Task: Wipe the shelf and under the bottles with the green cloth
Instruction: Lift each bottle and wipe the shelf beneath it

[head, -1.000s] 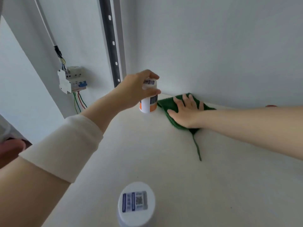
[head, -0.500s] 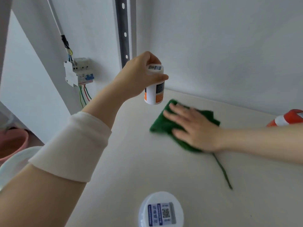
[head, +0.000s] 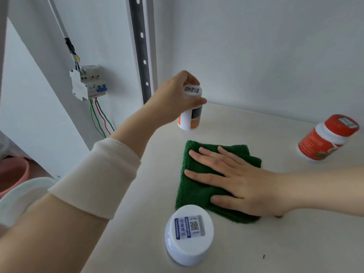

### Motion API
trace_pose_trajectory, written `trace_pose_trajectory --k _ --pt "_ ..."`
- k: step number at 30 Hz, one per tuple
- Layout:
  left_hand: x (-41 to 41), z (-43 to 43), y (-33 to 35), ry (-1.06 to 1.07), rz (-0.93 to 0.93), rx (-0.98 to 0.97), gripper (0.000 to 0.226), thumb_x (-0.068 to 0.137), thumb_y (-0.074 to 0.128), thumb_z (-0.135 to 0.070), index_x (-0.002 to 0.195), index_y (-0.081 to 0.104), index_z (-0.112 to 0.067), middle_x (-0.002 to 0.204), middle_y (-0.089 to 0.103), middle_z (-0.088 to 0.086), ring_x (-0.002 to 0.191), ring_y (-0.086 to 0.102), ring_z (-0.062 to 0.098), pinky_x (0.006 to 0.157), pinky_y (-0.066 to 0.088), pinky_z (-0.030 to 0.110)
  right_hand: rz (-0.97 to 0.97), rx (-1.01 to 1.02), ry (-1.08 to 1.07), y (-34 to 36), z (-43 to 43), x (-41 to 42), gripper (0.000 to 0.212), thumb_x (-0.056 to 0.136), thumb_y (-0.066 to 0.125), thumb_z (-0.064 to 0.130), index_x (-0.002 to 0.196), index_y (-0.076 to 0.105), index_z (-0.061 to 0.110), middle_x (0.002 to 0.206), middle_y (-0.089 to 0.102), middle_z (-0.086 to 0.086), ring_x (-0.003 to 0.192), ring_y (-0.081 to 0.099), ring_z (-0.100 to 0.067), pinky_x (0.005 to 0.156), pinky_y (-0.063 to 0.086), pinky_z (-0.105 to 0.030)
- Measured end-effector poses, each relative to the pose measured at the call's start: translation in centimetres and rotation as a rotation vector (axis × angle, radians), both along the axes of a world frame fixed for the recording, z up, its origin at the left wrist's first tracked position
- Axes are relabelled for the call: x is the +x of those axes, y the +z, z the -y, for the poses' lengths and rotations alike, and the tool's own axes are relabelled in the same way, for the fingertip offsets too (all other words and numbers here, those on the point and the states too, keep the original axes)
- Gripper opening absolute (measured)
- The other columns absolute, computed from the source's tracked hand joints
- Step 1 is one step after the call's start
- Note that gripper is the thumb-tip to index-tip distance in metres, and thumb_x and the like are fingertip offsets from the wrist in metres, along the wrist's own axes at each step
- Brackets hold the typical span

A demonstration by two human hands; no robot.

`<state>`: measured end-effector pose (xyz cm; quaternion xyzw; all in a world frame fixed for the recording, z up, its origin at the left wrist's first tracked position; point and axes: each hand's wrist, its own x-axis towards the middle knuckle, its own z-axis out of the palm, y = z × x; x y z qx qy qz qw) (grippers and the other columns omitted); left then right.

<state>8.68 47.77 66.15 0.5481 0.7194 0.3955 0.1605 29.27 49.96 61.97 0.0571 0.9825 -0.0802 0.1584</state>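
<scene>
The folded green cloth (head: 195, 186) lies on the pale shelf (head: 256, 243). My right hand (head: 236, 182) presses flat on it, fingers spread and pointing left. My left hand (head: 175, 97) grips a white bottle with an orange band (head: 190, 119) by its cap, near the back left corner; whether its base touches the shelf is unclear. A white-capped bottle (head: 189, 234) stands at the front, touching the cloth's near edge. A red bottle (head: 328, 137) stands at the right, near the back wall.
The white back wall (head: 256, 56) and a perforated grey upright (head: 140, 46) bound the shelf. A circuit breaker with coloured wires (head: 88, 81) hangs on the left wall. A white basin rim (head: 21, 196) and a pink tub (head: 13, 172) sit below left.
My right hand has dragged the cloth from the back corner toward the front, up to the white-capped bottle. My left hand keeps holding the white bottle. The red bottle has come into view.
</scene>
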Motion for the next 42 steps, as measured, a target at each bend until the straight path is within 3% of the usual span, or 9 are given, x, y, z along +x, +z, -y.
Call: trace_pose_trajectory --k 9,12,19,22,26,32,36,39,42 --pt "2.5 -1.0 -1.2 -0.062 -0.013 0.041 0.041 0.082 0.065 -0.029 0.118 0.049 -0.016 0.112 0.057 0.001 0.093 0.054 0.017 0.062 0.041 0.014 0.016 0.042 -0.68 -0.3 -5.2 -0.8 0.056 0.096 0.018 0.049 0.144 -0.008 0.04 0.155 -0.021 0.006 0.142 -0.021 -0.013 0.116 -0.012 -0.038" --pt "2.8 -1.3 -1.2 -0.045 -0.028 0.047 0.042 0.083 0.063 -0.029 0.119 0.048 -0.015 0.114 0.055 0.001 0.095 0.054 0.019 0.067 0.042 0.017 0.063 0.009 -0.793 -0.3 -3.0 -0.7 0.059 0.094 0.02 0.052 0.144 -0.01 0.04 0.154 -0.024 0.005 0.142 -0.023 -0.016 0.116 -0.013 -0.042" --pt "3.7 1.9 -0.3 -0.013 0.03 0.141 0.053 0.091 0.047 -0.042 0.138 0.031 -0.022 0.143 0.041 0.004 0.126 0.046 0.016 0.099 0.038 0.028 0.123 -0.037 -0.843 0.2 2.3 1.4 0.063 0.093 0.022 0.055 0.144 -0.01 0.038 0.154 -0.024 0.002 0.142 -0.022 -0.018 0.116 -0.01 -0.044" --pt "5.1 8.3 1.1 -0.094 0.215 0.31 0.045 0.089 0.04 -0.051 0.127 0.042 -0.026 0.129 0.055 -0.005 0.116 0.055 0.009 0.099 0.044 0.033 0.135 -0.042 -0.851 0.6 2.0 1.4 0.064 0.091 0.021 0.06 0.145 -0.005 0.038 0.156 -0.018 0.001 0.143 -0.018 -0.019 0.114 -0.009 -0.044" --pt "8.1 17.7 -1.3 -0.341 0.251 0.259 0.058 0.078 0.046 -0.069 0.121 0.049 -0.031 0.13 0.057 -0.007 0.121 0.054 0.011 0.097 0.045 0.032 0.122 -0.043 -0.913 0.4 2.3 1.0 0.063 0.09 0.019 0.06 0.147 0.003 0.035 0.157 -0.01 -0.002 0.145 -0.011 -0.023 0.115 -0.007 -0.045" --pt "10.7 19.6 -4.9 -0.191 0.26 0.244 0.036 0.072 0.062 -0.042 0.103 0.047 -0.055 0.115 0.061 -0.011 0.102 0.061 0.008 0.092 0.052 0.034 -0.021 -0.113 -1.149 0.3 6.2 0.2 0.058 0.096 0.019 0.049 0.147 0.001 0.029 0.157 -0.012 -0.006 0.144 -0.013 -0.029 0.116 -0.005 -0.05" --pt "10.0 19.4 -4.5 -0.101 0.263 0.321 0.034 0.083 0.063 -0.025 0.098 0.047 -0.05 0.109 0.062 -0.011 0.099 0.061 0.015 0.088 0.053 0.036 -0.092 -0.071 -1.221 -0.3 11.1 0.4 0.055 0.098 0.019 0.045 0.146 -0.003 0.033 0.156 -0.016 -0.004 0.143 -0.014 -0.027 0.114 -0.002 -0.052" --pt "8.4 20.4 -3.3 -0.045 0.287 0.4 0.031 0.085 0.06 -0.025 0.098 0.046 -0.049 0.115 0.061 -0.003 0.103 0.06 0.017 0.085 0.052 0.031 -0.182 0.01 -1.128 -1.1 15.1 1.1 0.051 0.098 0.02 0.043 0.146 0.006 0.035 0.157 -0.002 -0.003 0.142 -0.001 -0.027 0.112 0.007 -0.049" --pt "6.7 21.6 -2.1 -0.051 0.284 0.464 0.03 0.087 0.058 -0.024 0.098 0.045 -0.048 0.11 0.06 -0.006 0.099 0.06 0.007 0.08 0.05 0.021 -0.479 0.149 -0.964 -2.5 19.8 2.1 0.041 0.094 0.029 0.039 0.132 0.044 0.032 0.138 0.041 -0.004 0.124 0.038 -0.028 0.089 0.029 -0.044"
